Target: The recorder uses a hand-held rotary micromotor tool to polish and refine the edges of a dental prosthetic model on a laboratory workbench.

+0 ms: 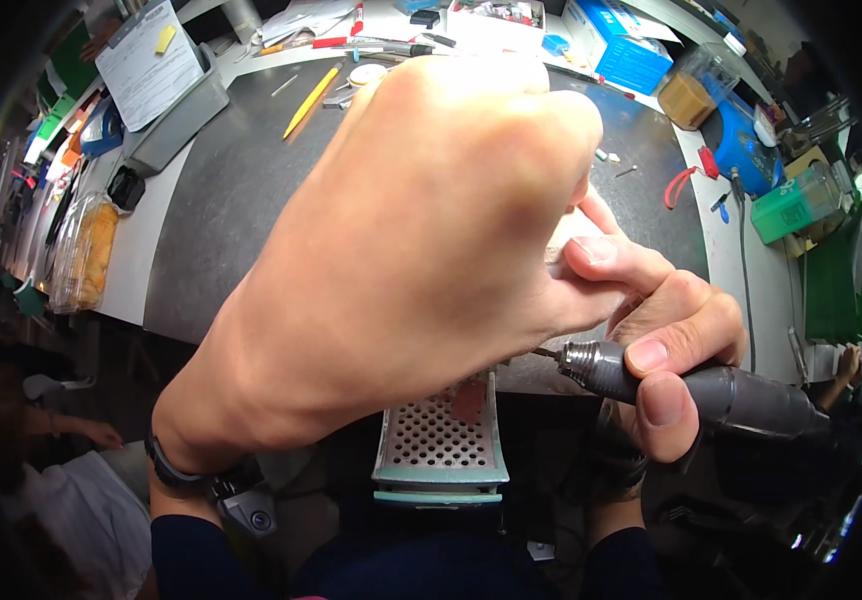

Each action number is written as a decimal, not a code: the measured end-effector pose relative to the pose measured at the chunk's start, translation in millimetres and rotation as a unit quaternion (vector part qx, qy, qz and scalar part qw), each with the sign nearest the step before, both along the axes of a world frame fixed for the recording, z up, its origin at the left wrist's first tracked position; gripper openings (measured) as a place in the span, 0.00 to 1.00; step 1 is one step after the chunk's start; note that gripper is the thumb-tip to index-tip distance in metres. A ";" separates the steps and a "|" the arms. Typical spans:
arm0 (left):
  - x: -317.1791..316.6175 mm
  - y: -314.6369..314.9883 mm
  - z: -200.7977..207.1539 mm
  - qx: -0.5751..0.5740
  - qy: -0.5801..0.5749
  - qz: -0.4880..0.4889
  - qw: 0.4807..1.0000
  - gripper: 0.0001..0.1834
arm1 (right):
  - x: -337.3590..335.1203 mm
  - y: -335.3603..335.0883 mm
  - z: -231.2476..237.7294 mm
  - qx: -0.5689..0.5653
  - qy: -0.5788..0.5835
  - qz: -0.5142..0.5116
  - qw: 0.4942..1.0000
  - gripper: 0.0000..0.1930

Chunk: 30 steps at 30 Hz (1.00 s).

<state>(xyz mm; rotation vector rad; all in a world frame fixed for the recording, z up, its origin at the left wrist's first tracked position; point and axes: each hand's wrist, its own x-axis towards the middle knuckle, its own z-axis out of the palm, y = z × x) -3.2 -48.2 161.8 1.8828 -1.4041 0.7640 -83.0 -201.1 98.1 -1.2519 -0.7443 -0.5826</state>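
My left hand (pixel 431 220) is raised close to the camera, its back toward me and its fingers curled round an off-white piece (pixel 563 235). Only a small part of that piece shows, so its kind and shape are hidden. My right hand (pixel 686 335) grips a dark rotary handpiece (pixel 741 400) between thumb and fingers. The thin bur (pixel 545 352) in its metal nose points left, under the heel of my left hand. One fingertip of my right hand rests by the off-white piece. Whether the bur touches anything cannot be seen.
Below my hands, a perforated tray (pixel 436 435) juts from the bench edge. A yellow pencil (pixel 312 100) lies on the dark bench mat (pixel 221 200). A blue box (pixel 619 50), a jar of brown stuff (pixel 693 92) and a green bottle (pixel 796 205) stand right. Another person (pixel 81 500) sits left.
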 end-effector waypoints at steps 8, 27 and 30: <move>-4.8 3.6 11.3 0.078 0.051 0.026 0.995 0.21 | 0.2 4.6 0.8 0.014 0.008 -0.020 1.000 0.05; 16.2 44.2 -6.2 0.040 0.085 -0.071 0.993 0.28 | -2.7 26.7 -32.3 0.193 0.086 0.045 0.976 0.06; 15.0 45.9 -7.9 0.022 0.097 -0.078 0.992 0.28 | -2.5 28.9 -31.8 0.171 0.080 0.052 0.981 0.06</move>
